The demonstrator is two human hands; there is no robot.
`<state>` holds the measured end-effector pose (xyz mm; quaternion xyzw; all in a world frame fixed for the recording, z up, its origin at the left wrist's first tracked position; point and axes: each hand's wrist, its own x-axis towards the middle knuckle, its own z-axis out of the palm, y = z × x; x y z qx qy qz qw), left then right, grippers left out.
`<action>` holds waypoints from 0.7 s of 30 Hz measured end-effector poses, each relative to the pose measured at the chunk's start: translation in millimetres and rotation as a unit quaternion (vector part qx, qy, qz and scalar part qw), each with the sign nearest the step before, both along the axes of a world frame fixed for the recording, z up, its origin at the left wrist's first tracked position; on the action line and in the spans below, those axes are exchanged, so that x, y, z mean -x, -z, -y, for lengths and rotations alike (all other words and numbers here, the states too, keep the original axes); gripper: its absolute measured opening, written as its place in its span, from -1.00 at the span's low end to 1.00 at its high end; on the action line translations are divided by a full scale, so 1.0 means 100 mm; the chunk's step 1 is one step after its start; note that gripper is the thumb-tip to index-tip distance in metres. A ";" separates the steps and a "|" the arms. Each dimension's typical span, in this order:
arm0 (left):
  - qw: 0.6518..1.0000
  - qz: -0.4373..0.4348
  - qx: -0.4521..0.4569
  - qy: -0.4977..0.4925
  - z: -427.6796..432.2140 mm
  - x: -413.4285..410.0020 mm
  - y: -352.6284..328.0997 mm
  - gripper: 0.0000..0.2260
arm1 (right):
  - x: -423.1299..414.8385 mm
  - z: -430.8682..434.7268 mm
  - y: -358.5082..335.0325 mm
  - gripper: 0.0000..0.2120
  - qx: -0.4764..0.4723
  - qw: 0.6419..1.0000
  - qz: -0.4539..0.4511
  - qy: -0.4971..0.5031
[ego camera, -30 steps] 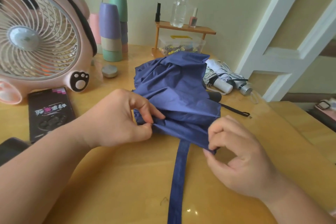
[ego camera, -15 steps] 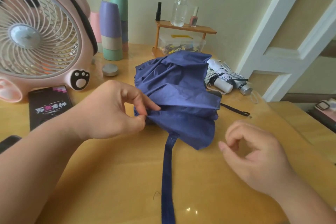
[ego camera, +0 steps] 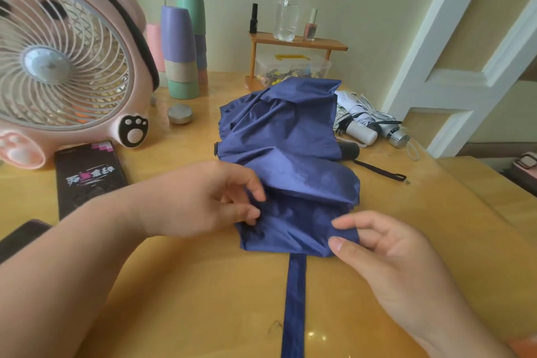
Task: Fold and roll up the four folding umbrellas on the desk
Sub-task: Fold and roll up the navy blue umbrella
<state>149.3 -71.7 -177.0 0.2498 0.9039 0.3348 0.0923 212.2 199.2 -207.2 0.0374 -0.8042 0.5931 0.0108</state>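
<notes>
A navy blue folding umbrella (ego camera: 284, 148) lies loosely collapsed in the middle of the yellow desk (ego camera: 203, 299), its closing strap (ego camera: 294, 305) trailing toward me. My left hand (ego camera: 200, 200) pinches a fold of its canopy at the near left. My right hand (ego camera: 386, 253) pinches the canopy's near right edge between thumb and forefinger. Its black handle (ego camera: 348, 150) pokes out on the right with a wrist loop. Behind it lie white umbrellas (ego camera: 363, 122), collapsed and bundled together.
A pink desk fan (ego camera: 66, 61) stands at far left with a black box (ego camera: 87, 174) in front of it. Stacked pastel cups (ego camera: 181, 52), a small round tin (ego camera: 180, 114), and a wooden shelf (ego camera: 299, 42) carrying a water bottle stand at the back. A white door frame is on the right.
My right hand let go of the canopy, hung free, then came back and took its near right edge. The near flap now lies flatter and the strap has straightened toward me.
</notes>
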 end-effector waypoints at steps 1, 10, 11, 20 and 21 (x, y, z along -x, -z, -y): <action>1.000 -0.011 0.008 -0.008 -0.03 0.03 0.05 -0.85 | -0.01 -0.01 0.02 -0.77 -0.024 1.000 -0.003 0.002; 0.991 -0.088 0.094 0.046 0.01 0.08 0.16 -0.50 | 0.03 -0.06 0.02 -0.86 -0.255 0.965 -0.064 0.019; 0.991 -0.071 0.098 0.052 0.02 0.05 0.12 -0.52 | 0.04 -0.07 0.00 -0.89 -0.276 0.955 -0.103 0.032; 0.972 -0.080 0.221 -0.021 0.01 -0.16 -0.22 -0.62 | -0.15 -0.07 -0.04 -0.51 -0.330 0.935 -0.120 0.039; 0.967 -0.097 0.237 -0.009 -0.04 -0.17 -0.20 -0.58 | -0.19 -0.08 -0.01 -0.61 -0.333 0.930 -0.145 0.051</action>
